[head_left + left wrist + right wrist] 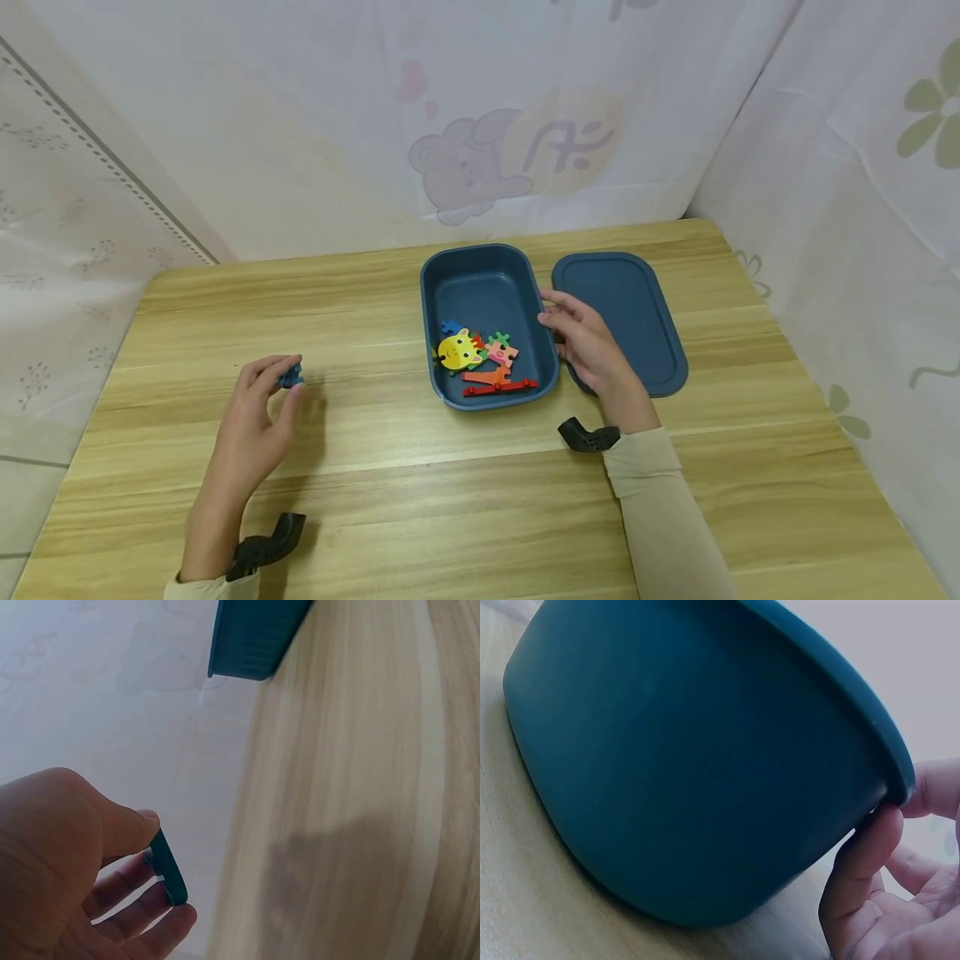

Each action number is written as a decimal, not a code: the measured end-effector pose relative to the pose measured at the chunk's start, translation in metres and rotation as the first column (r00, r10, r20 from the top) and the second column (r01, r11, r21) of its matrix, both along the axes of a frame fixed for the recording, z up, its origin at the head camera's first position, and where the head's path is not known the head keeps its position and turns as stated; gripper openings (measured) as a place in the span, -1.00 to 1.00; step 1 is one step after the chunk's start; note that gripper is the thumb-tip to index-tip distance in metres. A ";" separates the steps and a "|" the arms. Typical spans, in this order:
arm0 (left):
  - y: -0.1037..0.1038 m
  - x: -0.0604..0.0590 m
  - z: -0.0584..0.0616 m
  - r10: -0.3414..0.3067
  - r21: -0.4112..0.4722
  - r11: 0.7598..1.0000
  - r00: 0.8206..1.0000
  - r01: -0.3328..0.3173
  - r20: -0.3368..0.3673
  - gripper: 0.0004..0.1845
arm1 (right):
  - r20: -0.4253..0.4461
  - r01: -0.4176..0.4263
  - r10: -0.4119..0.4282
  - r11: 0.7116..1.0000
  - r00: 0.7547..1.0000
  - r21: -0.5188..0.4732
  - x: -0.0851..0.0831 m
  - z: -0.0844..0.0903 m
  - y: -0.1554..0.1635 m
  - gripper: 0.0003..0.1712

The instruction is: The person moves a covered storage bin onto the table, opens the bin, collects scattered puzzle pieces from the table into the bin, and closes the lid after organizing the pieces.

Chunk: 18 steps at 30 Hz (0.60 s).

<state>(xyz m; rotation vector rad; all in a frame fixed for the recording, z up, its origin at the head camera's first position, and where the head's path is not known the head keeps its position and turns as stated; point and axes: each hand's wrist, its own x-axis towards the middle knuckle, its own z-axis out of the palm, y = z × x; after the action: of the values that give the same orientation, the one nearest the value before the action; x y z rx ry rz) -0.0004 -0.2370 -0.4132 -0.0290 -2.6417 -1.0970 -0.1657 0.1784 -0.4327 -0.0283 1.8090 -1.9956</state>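
Left hand: left hand (251, 417) raised a little over the counter (390, 492), well left of the box, wrist strap at the cuff.
Left grip: thumb and fingertips (139, 825) pinching a small blue puzzle piece (290, 377); the left wrist view shows it edge-on, a thin teal slab (169, 868) between thumb and curled fingers. Shape of the piece not clear from either view.
Box: dark blue box (491, 292), open, rounded corners, standing on the counter near the middle.
Box contents: several puzzle pieces at the near end, among them a yellow animal-face piece (458, 350), a pink piece (501, 350), an orange piece (489, 377), a red strip (498, 388) and a small blue piece (450, 327).
Right hand: right hand (588, 346) at the box's right wall.
Right grip: fingers (862, 862) lightly curled, thumb and fingertips touching the rim; the right wrist view shows them at the lip.
Lid: matching blue lid (626, 321) flat on the counter, just right of the box, partly under the right hand.
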 end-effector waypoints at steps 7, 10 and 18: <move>0.004 -0.008 0.003 -0.003 0.010 1.000 1.000 0.004 -0.020 -0.58 | 0.007 0.006 -0.006 1.000 1.000 0.003 -0.001 -0.001 0.000 -0.31; 0.005 -0.010 0.005 -0.011 0.013 1.000 0.999 0.011 -0.031 -0.60 | 0.014 0.004 -0.004 1.000 1.000 0.004 -0.001 -0.001 -0.001 -0.32; 0.008 -0.020 0.011 -0.023 0.025 0.999 0.997 0.025 -0.076 -0.61 | 0.001 0.004 -0.004 1.000 1.000 0.015 -0.001 -0.001 -0.001 -0.32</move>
<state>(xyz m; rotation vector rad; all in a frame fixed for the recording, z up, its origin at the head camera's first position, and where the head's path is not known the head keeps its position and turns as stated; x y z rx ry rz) -0.0201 -0.2295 -0.4021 -0.0953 -2.5657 -1.1154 -0.1663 0.1777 -0.4337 -0.0191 1.8245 -1.9841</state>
